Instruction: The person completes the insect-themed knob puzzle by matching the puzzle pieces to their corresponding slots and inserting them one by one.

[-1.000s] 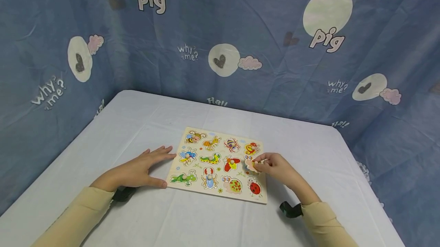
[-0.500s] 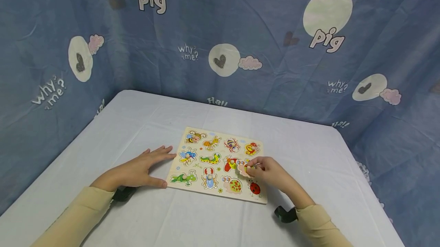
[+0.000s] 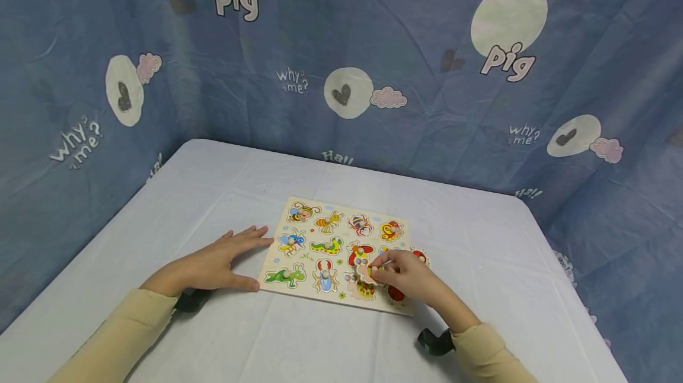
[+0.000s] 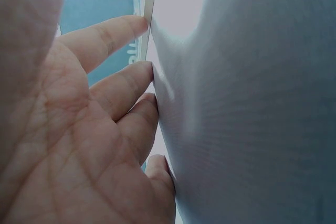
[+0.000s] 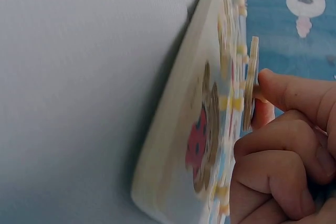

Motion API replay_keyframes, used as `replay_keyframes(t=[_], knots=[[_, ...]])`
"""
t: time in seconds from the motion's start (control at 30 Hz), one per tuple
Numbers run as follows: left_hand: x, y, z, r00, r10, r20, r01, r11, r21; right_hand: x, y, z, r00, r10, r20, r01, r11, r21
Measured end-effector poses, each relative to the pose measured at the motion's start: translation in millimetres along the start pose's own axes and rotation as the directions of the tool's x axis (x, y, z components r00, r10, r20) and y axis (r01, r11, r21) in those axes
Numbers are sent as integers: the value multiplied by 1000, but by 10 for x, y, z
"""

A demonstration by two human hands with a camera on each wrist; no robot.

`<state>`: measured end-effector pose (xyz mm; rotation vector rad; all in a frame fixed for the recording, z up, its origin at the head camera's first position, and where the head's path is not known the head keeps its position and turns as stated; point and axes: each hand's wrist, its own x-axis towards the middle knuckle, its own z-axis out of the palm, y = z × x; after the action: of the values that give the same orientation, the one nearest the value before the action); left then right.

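My right hand point(image 3: 413, 277) pinches a snail puzzle piece point(image 3: 365, 274) by its knob. The piece hangs above the wooden peg puzzle board point(image 3: 341, 307), over the upper part of a printed snail outline point(image 3: 364, 293). In the right wrist view the snail piece's edge point(image 5: 252, 90) shows as a thin slab apart from the board, with thumb and finger at its knob. My left hand point(image 3: 219, 261) rests on the table with fingers spread, its tips at the board's left edge. Straight fingers point(image 4: 113, 40) meet that edge in the left wrist view.
Knobbed insect pieces, such as a caterpillar point(image 3: 326, 246) and a stag beetle point(image 3: 325, 276), sit in the board. A ladybug piece point(image 3: 420, 256) lies right of the board, partly behind my right hand. White cloth point(image 3: 213, 335) covers the table; a blue curtain point(image 3: 299, 27) stands behind.
My right hand has carried the snail piece left and toward me, from the board's right side to the lower snail outline. The ladybug piece at right has come into sight. My left hand stays put.
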<state>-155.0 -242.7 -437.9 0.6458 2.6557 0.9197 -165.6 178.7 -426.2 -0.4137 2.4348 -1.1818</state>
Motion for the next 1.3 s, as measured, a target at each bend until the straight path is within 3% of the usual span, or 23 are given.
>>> replay_keyframes(t=[0.77,1.3], knots=[[8,1,-9,1000,7,3,-7,1000,-2,-23,-19,221,998,-38,52,37,999,11],[4,-3,-2,1000,15,-4,-15,1000,3,-50,-66,256,1000,-31,4,31,999,-11]])
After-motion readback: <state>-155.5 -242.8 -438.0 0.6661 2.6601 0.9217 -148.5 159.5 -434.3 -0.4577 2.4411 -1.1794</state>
